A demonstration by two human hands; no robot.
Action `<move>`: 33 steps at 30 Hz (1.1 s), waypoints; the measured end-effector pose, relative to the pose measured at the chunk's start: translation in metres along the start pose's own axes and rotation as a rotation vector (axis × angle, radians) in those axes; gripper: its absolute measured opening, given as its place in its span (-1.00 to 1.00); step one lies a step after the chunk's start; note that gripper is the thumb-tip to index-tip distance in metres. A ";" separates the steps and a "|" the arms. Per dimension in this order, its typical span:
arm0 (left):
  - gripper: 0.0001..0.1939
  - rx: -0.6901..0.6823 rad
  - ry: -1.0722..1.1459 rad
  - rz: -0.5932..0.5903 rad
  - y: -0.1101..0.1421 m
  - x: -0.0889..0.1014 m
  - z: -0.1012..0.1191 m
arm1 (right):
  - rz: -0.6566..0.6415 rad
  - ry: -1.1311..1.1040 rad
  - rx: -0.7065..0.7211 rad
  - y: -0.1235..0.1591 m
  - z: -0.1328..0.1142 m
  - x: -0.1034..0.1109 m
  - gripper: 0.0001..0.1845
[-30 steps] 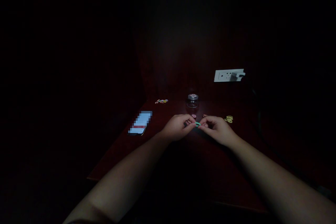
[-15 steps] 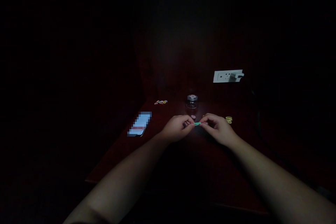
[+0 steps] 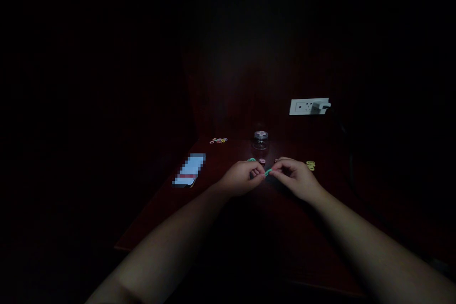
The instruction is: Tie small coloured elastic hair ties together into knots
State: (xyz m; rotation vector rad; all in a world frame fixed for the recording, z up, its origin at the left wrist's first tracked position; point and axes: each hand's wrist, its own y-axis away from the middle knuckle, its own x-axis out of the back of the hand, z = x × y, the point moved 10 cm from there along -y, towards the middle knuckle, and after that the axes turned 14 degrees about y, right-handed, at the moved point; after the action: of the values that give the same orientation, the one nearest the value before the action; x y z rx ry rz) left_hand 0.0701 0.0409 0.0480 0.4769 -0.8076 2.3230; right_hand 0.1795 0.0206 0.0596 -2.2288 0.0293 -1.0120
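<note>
In a very dark scene, my left hand (image 3: pixel 241 176) and my right hand (image 3: pixel 294 175) meet over a dark red table (image 3: pixel 270 228). Both pinch a small green elastic band (image 3: pixel 267 171) stretched between their fingertips. A bit of green also shows above my left hand's fingers. Just behind the hands lies a small pink band (image 3: pixel 262 161).
A small clear jar with a silvery lid (image 3: pixel 261 139) stands behind the hands. Yellow bands (image 3: pixel 310 165) lie to the right, mixed coloured bands (image 3: pixel 218 140) at the back left. A lit phone (image 3: pixel 190 170) lies on the left. A white wall socket with a plug (image 3: pixel 309 106) sits on the back wall.
The hands have stayed together on the green band, fingers shifting slightly. A loop of green now shows above my left hand.
</note>
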 end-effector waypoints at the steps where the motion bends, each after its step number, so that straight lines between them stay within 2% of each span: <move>1: -0.86 0.012 0.002 -0.017 0.000 -0.002 -0.002 | -0.010 0.008 0.003 0.000 -0.001 -0.001 -0.85; 8: -0.88 0.074 0.004 -0.082 0.002 -0.009 -0.010 | -0.065 0.068 0.012 0.000 -0.006 -0.007 -0.86; 18: -0.91 -0.017 -0.011 0.073 0.000 0.009 0.004 | -0.166 0.093 -0.020 0.002 0.004 -0.019 -0.82; 24: -0.94 -0.052 -0.072 0.103 0.001 0.013 0.010 | -0.188 0.062 -0.045 0.003 0.004 -0.022 -0.82; 33: -0.94 -0.036 -0.067 0.102 0.002 0.013 0.007 | -0.197 0.053 -0.090 0.005 0.009 -0.023 -0.83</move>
State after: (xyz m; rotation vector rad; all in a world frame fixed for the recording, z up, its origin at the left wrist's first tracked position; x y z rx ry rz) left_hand 0.0601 0.0411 0.0591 0.5107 -0.9241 2.3927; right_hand 0.1708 0.0286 0.0368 -2.3205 -0.1254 -1.1968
